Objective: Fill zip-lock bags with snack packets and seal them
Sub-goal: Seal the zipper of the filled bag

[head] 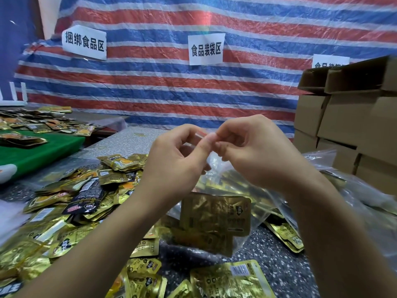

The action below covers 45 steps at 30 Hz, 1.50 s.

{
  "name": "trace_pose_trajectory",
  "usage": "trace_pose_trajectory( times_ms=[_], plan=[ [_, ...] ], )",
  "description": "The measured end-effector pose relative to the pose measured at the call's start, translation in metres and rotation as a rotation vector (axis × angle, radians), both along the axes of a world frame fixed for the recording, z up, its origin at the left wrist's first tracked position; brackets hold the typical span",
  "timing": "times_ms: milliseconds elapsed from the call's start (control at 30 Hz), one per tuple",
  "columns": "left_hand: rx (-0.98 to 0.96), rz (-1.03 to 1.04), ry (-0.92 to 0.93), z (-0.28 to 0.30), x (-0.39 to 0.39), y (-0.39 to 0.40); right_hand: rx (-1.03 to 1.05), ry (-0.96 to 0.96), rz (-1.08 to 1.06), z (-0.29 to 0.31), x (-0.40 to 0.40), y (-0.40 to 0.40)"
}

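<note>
Both hands are raised in front of the person, fingertips meeting at the mouth of a clear zip-lock bag (217, 214) that hangs below them, already holding several gold snack packets (216, 216). The left hand (174, 155) pinches the top strip between thumb and curled fingers, and the right hand (255, 151) pinches the same strip just beside it, thumbs almost touching.

This looks like the sealing step. To do it well, I'd say the two tracks must be lined up at one end first, then pressed together and the pinch slid steadily outward along the strip, keeping the packets hanging low so none catches in the seal. A little air pushed out beforehand would help the bag lie flat.

Below and left of the hands, loose packets (71, 203) cover the worktop (277, 274); cardboard boxes (352, 117) stand stacked to the right.
</note>
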<state>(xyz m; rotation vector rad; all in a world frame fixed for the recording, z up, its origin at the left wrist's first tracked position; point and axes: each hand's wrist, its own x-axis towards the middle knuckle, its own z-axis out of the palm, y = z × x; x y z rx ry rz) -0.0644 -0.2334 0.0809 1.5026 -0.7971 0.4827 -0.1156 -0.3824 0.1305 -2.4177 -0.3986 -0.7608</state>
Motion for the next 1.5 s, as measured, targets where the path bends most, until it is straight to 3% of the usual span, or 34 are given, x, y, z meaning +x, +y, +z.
trace_pose_trajectory(
  times_ms=[400, 933, 1100, 1500],
  plan=[
    [-0.048, 0.063, 0.009, -0.001, 0.001, -0.001, -0.037, 0.052, -0.029, 0.001, 0.0, -0.002],
    [-0.165, 0.293, -0.018, 0.012, 0.004, 0.012, -0.113, -0.056, -0.06, -0.009, 0.012, -0.006],
    [-0.145, 0.29, 0.021, 0.009, 0.006, 0.01, -0.234, -0.043, -0.063, -0.014, 0.019, -0.008],
    [-0.191, 0.338, -0.044, 0.014, 0.012, 0.02, -0.226, -0.192, 0.026, -0.012, 0.02, -0.014]
  ],
)
